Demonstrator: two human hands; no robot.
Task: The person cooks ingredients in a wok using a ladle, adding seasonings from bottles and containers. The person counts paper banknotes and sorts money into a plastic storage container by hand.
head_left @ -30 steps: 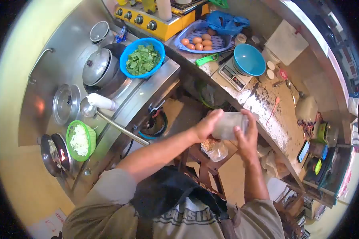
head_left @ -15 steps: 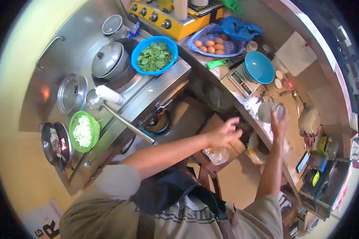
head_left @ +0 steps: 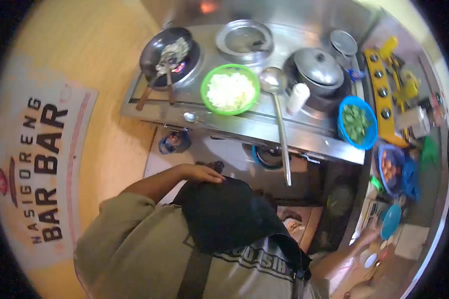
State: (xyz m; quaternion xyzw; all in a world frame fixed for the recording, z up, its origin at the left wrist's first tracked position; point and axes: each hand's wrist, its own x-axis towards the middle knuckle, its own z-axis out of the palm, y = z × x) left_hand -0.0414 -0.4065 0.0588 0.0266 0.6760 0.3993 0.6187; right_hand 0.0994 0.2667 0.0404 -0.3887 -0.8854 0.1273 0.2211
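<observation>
My left hand rests flat against the black apron, fingers stretched out, with nothing in it. Over at the right counter, my right hand is small and blurred, close to a turquoise bowl on a kitchen scale. Its fingers do not show clearly, nor whether it holds anything. A whitish round item lies just below that hand. Ahead of me, a wok with food and two wooden-handled utensils sits over a lit burner.
A green basket of shredded white food stands beside a long ladle whose handle overhangs the stove edge. Farther right are a white bottle, a lidded pot, a blue basin of leaves and a basket of eggs.
My view has swung left toward the stove and wok. My left hand has come back to the apron. The clear container in my right hand earlier is no longer clearly seen there.
</observation>
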